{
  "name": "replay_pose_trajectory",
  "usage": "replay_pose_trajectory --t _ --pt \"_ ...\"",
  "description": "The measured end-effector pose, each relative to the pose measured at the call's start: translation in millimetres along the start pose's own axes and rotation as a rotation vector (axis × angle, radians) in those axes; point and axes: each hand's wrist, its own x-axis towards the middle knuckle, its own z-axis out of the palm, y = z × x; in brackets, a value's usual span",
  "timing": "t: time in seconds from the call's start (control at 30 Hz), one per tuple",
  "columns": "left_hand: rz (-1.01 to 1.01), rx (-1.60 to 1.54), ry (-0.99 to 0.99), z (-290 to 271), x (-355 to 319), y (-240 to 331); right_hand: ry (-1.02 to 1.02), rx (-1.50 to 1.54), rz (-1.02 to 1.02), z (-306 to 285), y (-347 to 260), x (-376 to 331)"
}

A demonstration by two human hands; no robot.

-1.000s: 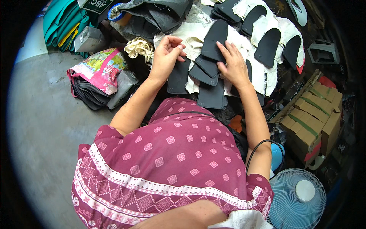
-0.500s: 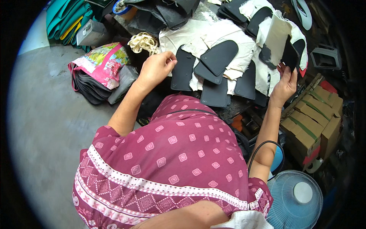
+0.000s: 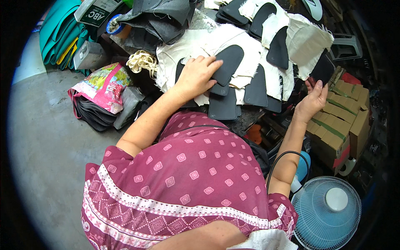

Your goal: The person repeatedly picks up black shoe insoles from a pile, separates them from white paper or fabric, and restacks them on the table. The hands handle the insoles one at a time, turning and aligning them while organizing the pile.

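Note:
My left hand (image 3: 196,77) lies over the pile, fingers stretched out, their tips at the edge of a black insole-shaped piece (image 3: 230,62). More flat black pieces, rounded at one end, overlap beneath and beside it, such as one (image 3: 223,107) jutting over the near table edge. Frayed white cloth (image 3: 193,41) is spread under and between them. At the right, my right hand (image 3: 310,102) pinches the near edge of another black piece (image 3: 322,71) between thumb and fingers. A cream cloth flap (image 3: 307,43) lies against that piece; what joins them is hidden.
Looped cream cord (image 3: 142,62) and dark grey fabric (image 3: 156,23) lie left of the cloth. A pink bag (image 3: 100,85) of black sheets stands on the floor. Cardboard boxes (image 3: 335,118) and a blue fan (image 3: 325,216) are close to my right arm.
My left hand has moved right onto the black pieces, its fingers now stretched. The cream cloth at my right hand has tipped over to the right. The view has shifted slightly.

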Motion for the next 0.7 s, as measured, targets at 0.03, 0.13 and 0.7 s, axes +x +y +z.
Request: replay_pose_trajectory --t 0.03,0.13,0.7 --pt "0.023 -0.09 0.116 -2 1 -4 0.014 0.009 0.029 -1 -1 -1" --pt "-0.137 -0.452 0.288 -17 -4 -19 -0.029 0.016 0.044 2 -4 -6" --pt "-0.846 -0.82 -0.216 -28 -112 -22 -0.714 -0.226 -0.483 115 -30 -106"
